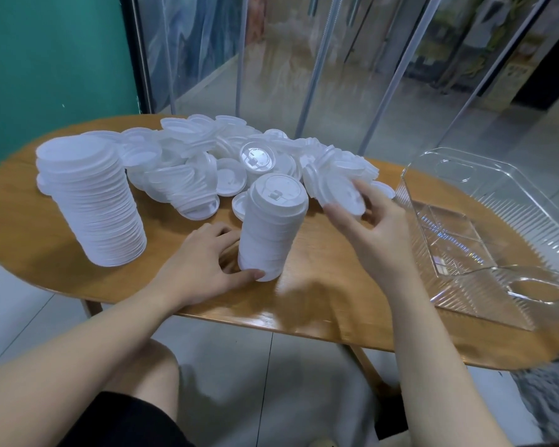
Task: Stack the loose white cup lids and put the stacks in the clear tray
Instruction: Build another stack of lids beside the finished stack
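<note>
A tall stack of white cup lids (271, 227) stands near the table's front edge, leaning slightly left. My left hand (204, 262) grips its base with thumb and fingers curled round it. To the right of the stack's top, my right hand (371, 227) pinches a small bunch of white lids (334, 190), tilted on edge. A wider, taller stack of lids (94, 201) stands at the left. A heap of loose lids (213, 156) covers the back of the table. The clear tray (484, 240) sits at the right and holds no lids.
The wooden oval table (320, 295) ends close to my body, with my knees below its front edge. Clear curtain strips (304, 59) hang behind it and a green wall (52, 59) stands at the left. The tray overhangs the table's right end.
</note>
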Demonstrator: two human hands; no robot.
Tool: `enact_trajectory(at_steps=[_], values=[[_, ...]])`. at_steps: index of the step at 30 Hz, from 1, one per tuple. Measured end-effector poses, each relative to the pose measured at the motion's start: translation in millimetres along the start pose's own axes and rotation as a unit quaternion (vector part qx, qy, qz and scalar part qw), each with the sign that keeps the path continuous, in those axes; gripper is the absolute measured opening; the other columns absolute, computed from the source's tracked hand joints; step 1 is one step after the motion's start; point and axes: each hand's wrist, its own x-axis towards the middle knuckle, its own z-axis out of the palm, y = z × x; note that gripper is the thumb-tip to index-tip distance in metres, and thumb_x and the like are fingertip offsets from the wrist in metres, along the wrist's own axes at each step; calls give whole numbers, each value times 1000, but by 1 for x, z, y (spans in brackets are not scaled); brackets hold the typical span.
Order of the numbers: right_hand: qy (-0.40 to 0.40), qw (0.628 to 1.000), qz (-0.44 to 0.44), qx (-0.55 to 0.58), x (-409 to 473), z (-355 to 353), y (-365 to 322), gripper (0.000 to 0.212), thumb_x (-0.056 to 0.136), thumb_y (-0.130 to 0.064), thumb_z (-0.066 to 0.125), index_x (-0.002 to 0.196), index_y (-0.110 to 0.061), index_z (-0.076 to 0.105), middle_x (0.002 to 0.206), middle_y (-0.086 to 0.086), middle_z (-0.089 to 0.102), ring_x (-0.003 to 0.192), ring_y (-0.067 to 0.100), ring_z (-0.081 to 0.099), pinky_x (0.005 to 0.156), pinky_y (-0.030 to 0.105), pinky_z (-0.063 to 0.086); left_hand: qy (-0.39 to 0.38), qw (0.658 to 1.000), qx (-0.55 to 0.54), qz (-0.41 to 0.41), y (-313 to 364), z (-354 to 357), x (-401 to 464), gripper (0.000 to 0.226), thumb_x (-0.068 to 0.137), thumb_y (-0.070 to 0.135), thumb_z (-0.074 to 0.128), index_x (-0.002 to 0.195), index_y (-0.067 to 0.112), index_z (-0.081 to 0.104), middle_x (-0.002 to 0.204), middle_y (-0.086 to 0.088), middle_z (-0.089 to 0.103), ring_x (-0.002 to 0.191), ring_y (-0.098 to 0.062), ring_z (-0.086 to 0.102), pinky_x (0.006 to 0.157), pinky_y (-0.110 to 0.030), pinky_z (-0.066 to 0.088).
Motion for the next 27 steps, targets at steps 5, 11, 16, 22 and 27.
enact_trajectory(at_steps=[5, 11, 16, 22, 27], values=[[-37, 997, -51, -36, 4, 22, -39, 81, 77, -63, 79, 145, -25, 56, 135, -17, 59, 124, -5, 53, 95, 9, 46, 5, 1000, -1, -3, 0, 0, 0, 66, 76, 88, 62, 133, 53, 55, 115, 23, 49, 106, -9, 45, 94, -36, 45], [-47, 995, -51, -77, 11, 40, -40, 81, 78, -52, 86, 146, -22, 55, 126, -22, 54, 121, -6, 50, 98, 7, 38, 8, 1000, 5, -2, 1, -1, 0, 67, 77, 87, 62, 134, 52, 55, 116, 24, 49, 108, -8, 44, 95, -35, 45], [-64, 993, -45, -87, 13, 46, -37, 80, 76, -54, 87, 144, -23, 57, 132, -16, 58, 122, 1, 52, 101, 22, 45, 5, 1000, 8, -2, 0, -1, 0, 69, 77, 88, 60, 135, 52, 54, 117, 24, 49, 108, -8, 44, 97, -37, 45], [-83, 994, -23, -72, 10, 48, -30, 75, 74, -53, 89, 138, -25, 61, 129, -16, 61, 117, -2, 55, 95, 15, 45, 13, 1000, 7, 3, 1, 0, 0, 66, 78, 85, 63, 134, 50, 56, 116, 21, 50, 106, -8, 44, 97, -36, 44], [-87, 994, -20, -66, -1, 51, -23, 81, 75, -50, 90, 144, -26, 56, 135, -14, 60, 123, 3, 56, 102, 24, 49, 10, 1000, 7, 3, -2, 2, 1, 69, 77, 89, 60, 135, 53, 55, 115, 22, 50, 107, -10, 45, 97, -39, 46]])
